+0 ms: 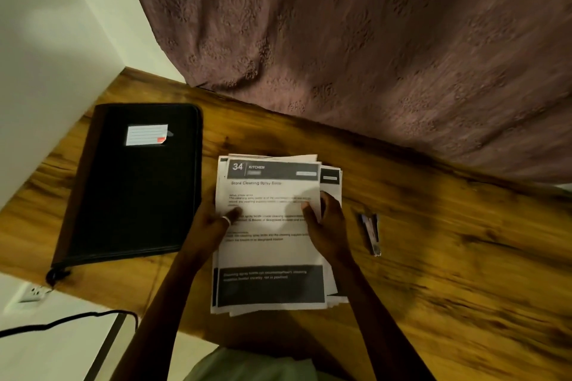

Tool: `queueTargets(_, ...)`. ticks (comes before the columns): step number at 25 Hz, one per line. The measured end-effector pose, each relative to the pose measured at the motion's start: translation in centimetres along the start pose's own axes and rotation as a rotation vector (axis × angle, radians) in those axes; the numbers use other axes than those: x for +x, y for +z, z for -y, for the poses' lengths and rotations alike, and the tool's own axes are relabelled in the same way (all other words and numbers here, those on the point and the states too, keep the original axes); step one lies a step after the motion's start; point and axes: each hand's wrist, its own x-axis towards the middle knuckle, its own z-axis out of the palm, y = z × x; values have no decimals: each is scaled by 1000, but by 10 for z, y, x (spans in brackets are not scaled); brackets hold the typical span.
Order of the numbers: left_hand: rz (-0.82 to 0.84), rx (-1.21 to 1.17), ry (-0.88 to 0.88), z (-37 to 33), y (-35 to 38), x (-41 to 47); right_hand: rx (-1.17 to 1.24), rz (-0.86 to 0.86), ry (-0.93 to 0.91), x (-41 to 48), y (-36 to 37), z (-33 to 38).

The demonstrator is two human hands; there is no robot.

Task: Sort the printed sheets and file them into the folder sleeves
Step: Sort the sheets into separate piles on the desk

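The tabletop (433,272) has its widest bare stretch on the right, past the stapler (370,233), running to the near edge. The stapler lies just right of the stack of sheets (272,254), leaving only a narrow strip between them. On the left, the closed folder (133,182) sits close beside the stack, with a thin gap of wood between; the left hand (213,223) fills part of that gap. Behind the stack a band of bare wood runs to the curtain (371,49), which hangs down to the far edge. A wall (46,56) closes the left side beyond the folder.
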Motion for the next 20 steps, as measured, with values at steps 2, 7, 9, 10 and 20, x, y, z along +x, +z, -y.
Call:
queueTargets(2,27,-27,-5,-10,-3,0,221,39,79,-4,-17,14)
queueTargets(7,42,33,61,-43,4,-2,373,80,66,-15,-51,45)
queueTargets(9,19,90,150,-56,15,-2,355,-22,-15,-19,-59,67)
queueTargets(10,15,86,196,-64,21,-3,367,-69,-55,-22,-64,79)
queueTargets(20,-62,34,167,-53,51,-9,454,-28,-27,-33,-60,53)
